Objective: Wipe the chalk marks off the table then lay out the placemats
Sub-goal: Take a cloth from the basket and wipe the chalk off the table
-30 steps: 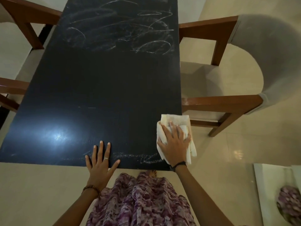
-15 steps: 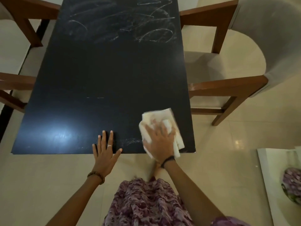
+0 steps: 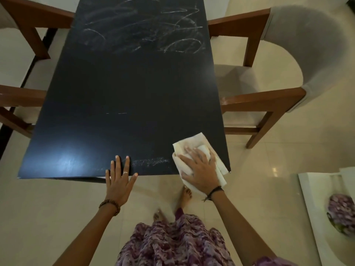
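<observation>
A wooden armchair [image 3: 269, 96] with a pale seat and grey padded back stands close against the right side of the black table [image 3: 130, 96], its near armrest just beside the table's edge. Two more wooden chair frames [image 3: 25, 31] flank the left side. At the near right, a white glossy surface [image 3: 315, 204] reflects purple patterned cloth. The person's bare feet [image 3: 185, 195] stand on the cream tiled floor [image 3: 48, 212] below the near edge of the table.

Heavy chalk scribbles [image 3: 146, 33] cover the far part of the table, and a faint smudge of chalk [image 3: 149, 161] lies along the near edge, between the two hands. The right hand [image 3: 199, 169] lies flat, fingers spread, pressing a folded white cloth [image 3: 194, 148] onto the near right corner; part of the cloth hangs over the edge. The left hand [image 3: 120, 179] rests open, straight fingers on the near edge of the table, holding nothing. No containers are visible, and the placemats do not show.
</observation>
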